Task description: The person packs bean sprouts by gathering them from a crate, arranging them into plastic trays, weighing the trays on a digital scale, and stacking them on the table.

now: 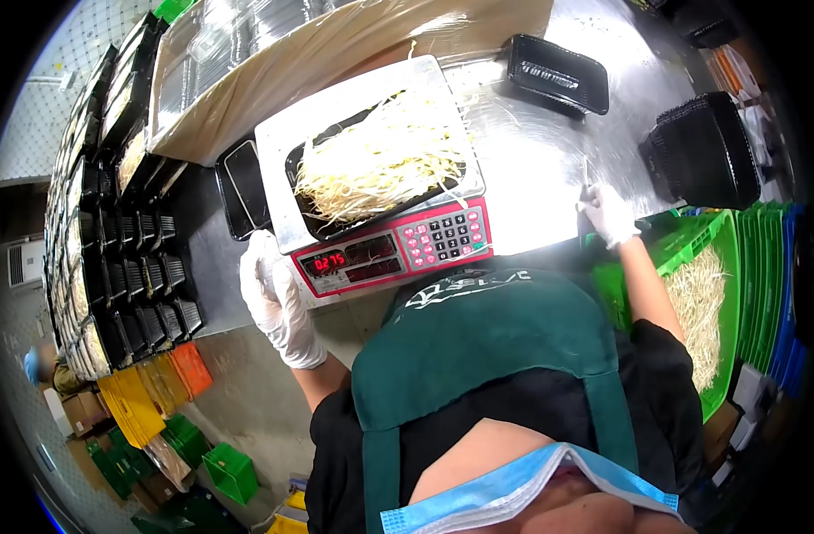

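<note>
The frame's dark round edges cut off the stacked trays [144, 285] far left of the scale [405, 245] and the nested containers [705, 151] far to its right. The film-covered carton [238, 93] beyond the scale runs out of view at the top. The person's arm covers part of the green crate [729, 329] to the right of the scale, though a pale heap shows inside.

The sprouts [380, 160] lie in a black tray [337, 231] on the scale's plate, hiding the tray's floor and much of its far rim. They form a loose, tangled mound of thin, whitish strands with yellow tips; some poke over the rim, and the brightest patches lose their detail. The scale's red digits seem to read 0.275.

The gloved left hand [273, 289] is at the scale's near left corner, its fingers close together; whether they touch the scale or the empty tray [243, 191] just left of it cannot be told, nor whether they grip anything. The gloved right hand [608, 216] is well apart from the scale, to its right, above the metal table [531, 178]. Its fingers look partly bent, but their grip is unclear: a thin pale line at the fingertips may be a strand or glare.
</note>
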`<state>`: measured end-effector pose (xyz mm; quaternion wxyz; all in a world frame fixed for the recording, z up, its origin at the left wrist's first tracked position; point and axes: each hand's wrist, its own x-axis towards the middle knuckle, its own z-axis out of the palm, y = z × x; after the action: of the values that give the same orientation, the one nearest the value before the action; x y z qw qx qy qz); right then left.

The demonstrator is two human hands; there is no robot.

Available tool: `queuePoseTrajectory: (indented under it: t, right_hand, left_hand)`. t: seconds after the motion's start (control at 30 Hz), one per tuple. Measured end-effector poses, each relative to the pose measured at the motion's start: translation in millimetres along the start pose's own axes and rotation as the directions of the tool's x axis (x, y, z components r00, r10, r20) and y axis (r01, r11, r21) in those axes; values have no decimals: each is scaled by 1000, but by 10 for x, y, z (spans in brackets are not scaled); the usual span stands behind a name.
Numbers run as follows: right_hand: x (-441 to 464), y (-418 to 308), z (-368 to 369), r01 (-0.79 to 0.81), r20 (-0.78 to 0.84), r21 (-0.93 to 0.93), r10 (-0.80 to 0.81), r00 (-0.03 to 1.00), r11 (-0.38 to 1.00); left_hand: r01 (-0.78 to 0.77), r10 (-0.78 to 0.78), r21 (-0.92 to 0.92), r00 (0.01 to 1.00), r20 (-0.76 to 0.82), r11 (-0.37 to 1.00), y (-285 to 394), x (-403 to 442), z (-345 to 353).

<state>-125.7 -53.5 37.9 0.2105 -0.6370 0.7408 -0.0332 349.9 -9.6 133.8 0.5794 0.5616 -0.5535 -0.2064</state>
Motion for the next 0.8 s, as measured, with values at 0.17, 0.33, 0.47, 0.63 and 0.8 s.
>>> queuePoseTrajectory:
  t: [0.17,0.33,0.47,0.63,0.8]
  right_hand:
    - [707,-309,-161,120,-193,-117,-141,971,986]
    - [1323,-750,-1164,191,-394,-21,-184,901,981]
    - [1355,-897,-788,435,-492,-101,-425,760,895]
    - [1641,-979,272,392,-295,-233,-449,843,890]
    - [1686,-969,179,573,-425,-210,-601,676,792]
  left_hand:
    - [-23,23,55,1000,-12,998,-34,110,-9]
    - [32,-31,33,999,-27,999,26,60,3]
    - [0,4,106,999,-33,994,-3,41,-105]
    - [0,7,240,1000,-30,971,-152,-26,-201]
    - [-9,35,131,980,-197,991,-9,-28,-135]
